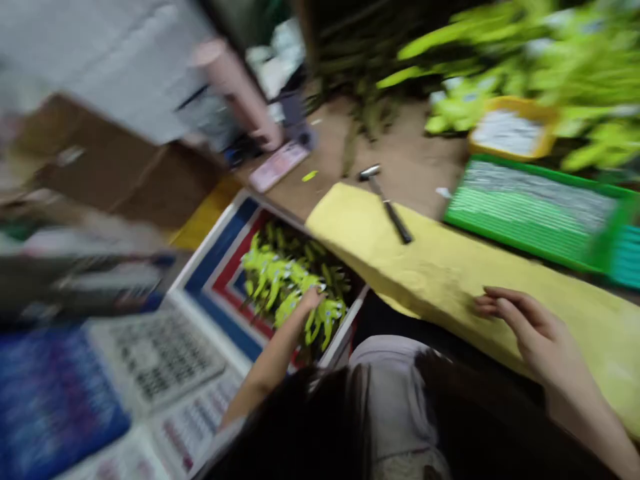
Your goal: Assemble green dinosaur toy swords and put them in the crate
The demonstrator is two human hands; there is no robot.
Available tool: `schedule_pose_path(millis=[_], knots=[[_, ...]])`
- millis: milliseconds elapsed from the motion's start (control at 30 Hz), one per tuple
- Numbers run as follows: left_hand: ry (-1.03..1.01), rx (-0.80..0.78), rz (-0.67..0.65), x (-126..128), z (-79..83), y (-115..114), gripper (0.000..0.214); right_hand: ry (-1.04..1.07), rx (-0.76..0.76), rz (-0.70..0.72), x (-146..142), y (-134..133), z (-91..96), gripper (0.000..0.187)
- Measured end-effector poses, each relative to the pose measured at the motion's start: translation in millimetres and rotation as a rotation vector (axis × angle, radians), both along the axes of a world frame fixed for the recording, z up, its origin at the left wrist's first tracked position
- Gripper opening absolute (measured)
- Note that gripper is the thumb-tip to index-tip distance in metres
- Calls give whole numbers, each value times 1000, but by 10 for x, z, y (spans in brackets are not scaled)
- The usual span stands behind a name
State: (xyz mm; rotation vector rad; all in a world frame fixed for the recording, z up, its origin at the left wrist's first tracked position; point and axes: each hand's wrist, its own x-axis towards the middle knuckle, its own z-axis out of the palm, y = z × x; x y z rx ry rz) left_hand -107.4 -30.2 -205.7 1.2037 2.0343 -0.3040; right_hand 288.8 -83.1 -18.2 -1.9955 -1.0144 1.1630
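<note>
My left hand (pixel 311 300) reaches down into an open box at my left, among lime-green flower-like pieces (pixel 270 270) with white and blue centres. Blur and the pieces around it hide its fingers, so a grip cannot be made out. My right hand (pixel 537 330) hovers over or rests on a yellow padded mat (pixel 450 280), its fingers loosely bent and apart, and nothing shows in it. On the mat's far edge lies a small hammer (pixel 387 203) with a metal head and dark handle.
Behind the mat stand a green ribbed tray (pixel 520 217) of small pale pieces and a yellow tub (pixel 550 127) of white bits. More lime-green pieces (pixel 590 73) are heaped behind. A pink bottle (pixel 243 93) stands at the back left, and the box's white rim (pixel 200 273) borders my left arm.
</note>
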Motion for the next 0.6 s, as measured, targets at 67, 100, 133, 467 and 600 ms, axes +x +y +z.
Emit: schedule_pose_path(millis=[67, 100, 133, 467, 600], knots=[[-88, -49, -325, 534, 174, -46, 27, 45, 16, -169, 86, -327, -2, 50], [-124, -59, -495, 729, 287, -63, 18, 80, 28, -230, 118, -464, -2, 51], [-160, -59, -661, 882, 407, -51, 20, 110, 44, -287, 169, -580, -2, 49], [-767, -178, -1265, 2339, 1285, 64, 42, -721, -237, -1226, 1831, -2949, 405, 41], [-770, -68, -1302, 2645, 1319, -40, 33, -657, -542, -1133, 2310, -3480, 13, 35]])
